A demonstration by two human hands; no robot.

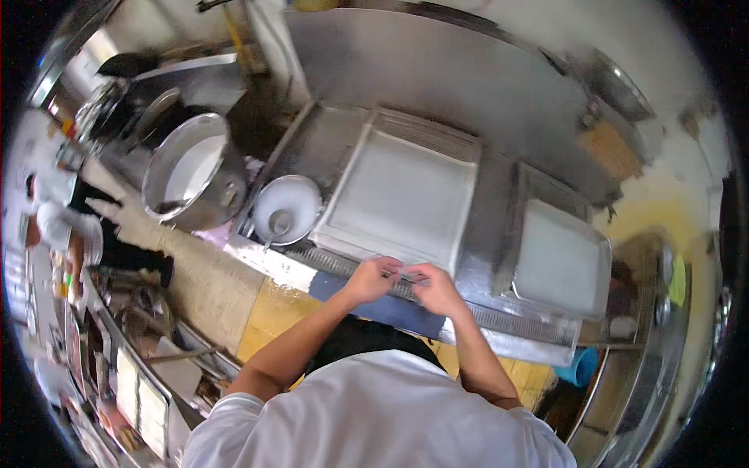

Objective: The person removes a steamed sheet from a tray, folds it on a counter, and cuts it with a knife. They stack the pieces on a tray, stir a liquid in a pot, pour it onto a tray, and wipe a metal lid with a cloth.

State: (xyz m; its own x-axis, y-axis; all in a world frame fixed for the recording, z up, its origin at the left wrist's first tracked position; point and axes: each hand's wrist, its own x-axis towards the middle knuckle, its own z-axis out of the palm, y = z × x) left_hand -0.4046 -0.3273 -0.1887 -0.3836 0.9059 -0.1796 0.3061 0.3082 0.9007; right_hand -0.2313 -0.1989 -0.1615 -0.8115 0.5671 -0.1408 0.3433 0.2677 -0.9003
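Note:
My left hand (370, 281) and my right hand (437, 288) are close together at the near edge of a large rectangular tray (466, 204). Each hand has its fingertips drawn together in a pinch. Something thin and pale may be between them, but it is too small to make out. A smooth white layer (403, 191) covers the inside of the tray. Left of it stands a white bowl (301, 192) with a metal ladle (281, 222) in it. Farther right lies a second tray (607, 274), also filled with a white layer.
A big metal pot (222, 148) of white liquid stands left of the steel counter (489, 242). Slotted grating (538, 326) runs along the counter's front. A blue bucket (577, 366) sits low at the right. People (70, 230) are at the far left, near cluttered shelves.

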